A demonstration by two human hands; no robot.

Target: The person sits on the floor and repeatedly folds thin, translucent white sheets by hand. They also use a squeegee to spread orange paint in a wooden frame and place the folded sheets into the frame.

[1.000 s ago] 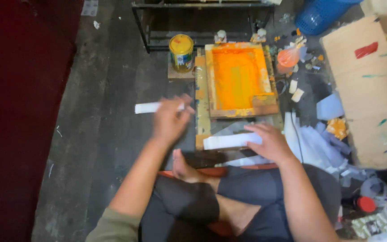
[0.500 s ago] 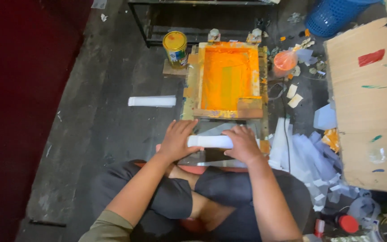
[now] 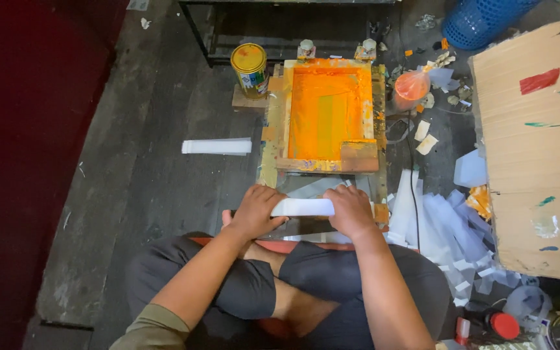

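I sit cross-legged on a dark floor. Both hands hold one white paper strip (image 3: 303, 207) just in front of my knees. My left hand (image 3: 257, 210) grips its left end and my right hand (image 3: 350, 210) grips its right end. Beyond the strip lies a wooden screen-printing frame (image 3: 327, 116) filled with orange ink, with a wooden squeegee (image 3: 359, 156) at its near right corner. A second white strip (image 3: 217, 146) lies alone on the floor to the left of the frame.
A yellow-lidded paint can (image 3: 250, 68) stands left of the frame's far end. An orange bag (image 3: 411, 89) and paper scraps lie right of it. A pile of white strips (image 3: 442, 223) and a cardboard sheet (image 3: 536, 149) fill the right side. A blue basket (image 3: 481, 19) sits far right.
My left hand let go of a strip out on the floor to the left and came back. Both hands now hold the other strip, drawn closer to my knees.
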